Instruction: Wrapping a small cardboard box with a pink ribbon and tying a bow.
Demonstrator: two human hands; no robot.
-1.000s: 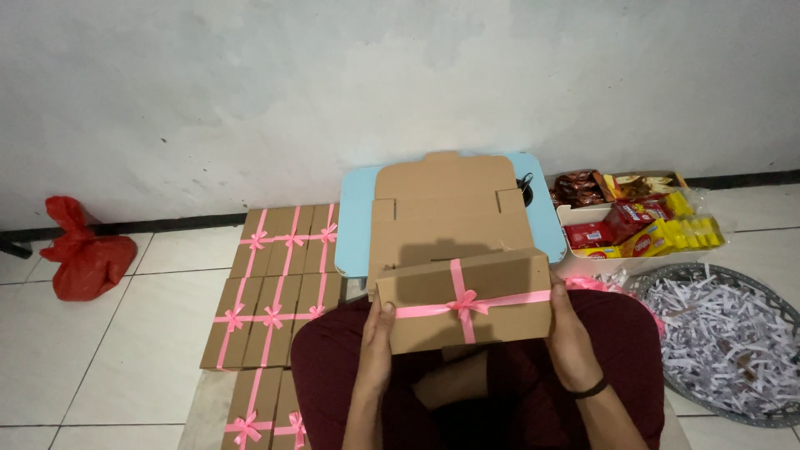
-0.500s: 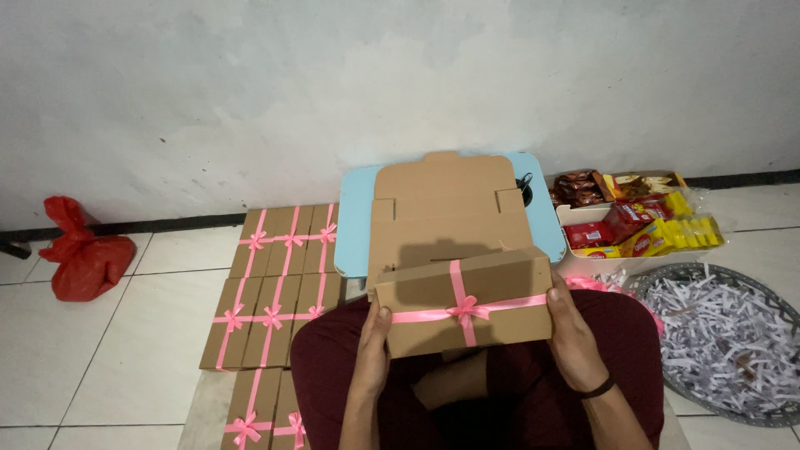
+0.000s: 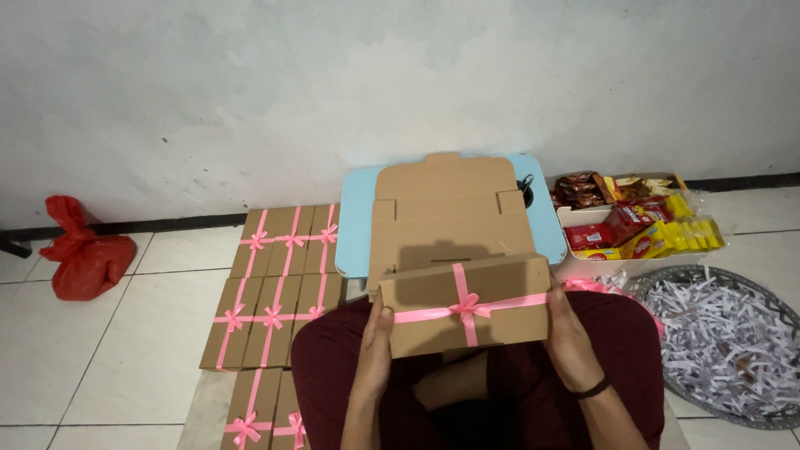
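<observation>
step: finished ribbon-tied box (image 3: 463, 305) held over lap, in front of open empty box (image 3: 450, 212) | left hand (image 3: 374, 350) and right hand (image 3: 569, 342) clasp its ends | next: probably careful placing by stacked boxes (image 3: 275, 283) left of open box

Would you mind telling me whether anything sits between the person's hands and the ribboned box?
Nothing visible does: the left hand and the right hand already grip the ends of the ribboned box, skin straight against cardboard.

Brown cardboard box tied with pink ribbon bow (image 3: 464, 306), gripped at both ends by left hand (image 3: 375, 350) and right hand (image 3: 571, 346); open flat cardboard box (image 3: 450, 208) behind
</observation>
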